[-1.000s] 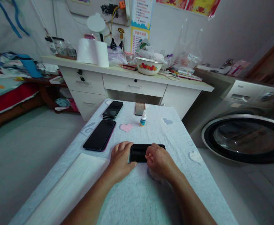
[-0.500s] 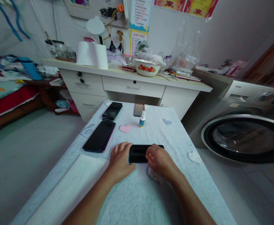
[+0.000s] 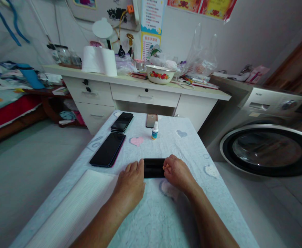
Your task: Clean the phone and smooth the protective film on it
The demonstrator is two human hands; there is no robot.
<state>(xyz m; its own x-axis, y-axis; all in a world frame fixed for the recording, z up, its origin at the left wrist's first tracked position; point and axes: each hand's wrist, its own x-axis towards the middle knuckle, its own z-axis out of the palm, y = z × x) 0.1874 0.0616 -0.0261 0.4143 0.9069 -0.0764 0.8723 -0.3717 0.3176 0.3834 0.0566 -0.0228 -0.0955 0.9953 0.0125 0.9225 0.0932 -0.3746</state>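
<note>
A black smartphone (image 3: 153, 168) lies flat and crosswise on the cloth-covered table, with a dark glossy face up. My left hand (image 3: 131, 181) is closed over its left end, fingers along the edge and thumb tucked low. At the other end, my right hand (image 3: 176, 172) rests with its fingers curled in a pinch. A bit of something orange-brown shows between those fingertips, too small to name. This hand hides the phone's right end. Beyond the phone stands a small white spray bottle (image 3: 154, 131) with a blue and yellow label.
Stacked phones (image 3: 108, 150) lie at the left, with more phones (image 3: 122, 122) behind them. Another phone (image 3: 151, 120) is at the far edge. A white ribbed board or pad (image 3: 76, 206) lies front left. A white desk (image 3: 146, 94) and washing machine (image 3: 267, 137) stand beyond.
My left thumb has drawn in from the phone's near edge, and the left fingers now sit upright at its end. My right hand has shifted slightly, now covering the phone's right end.
</note>
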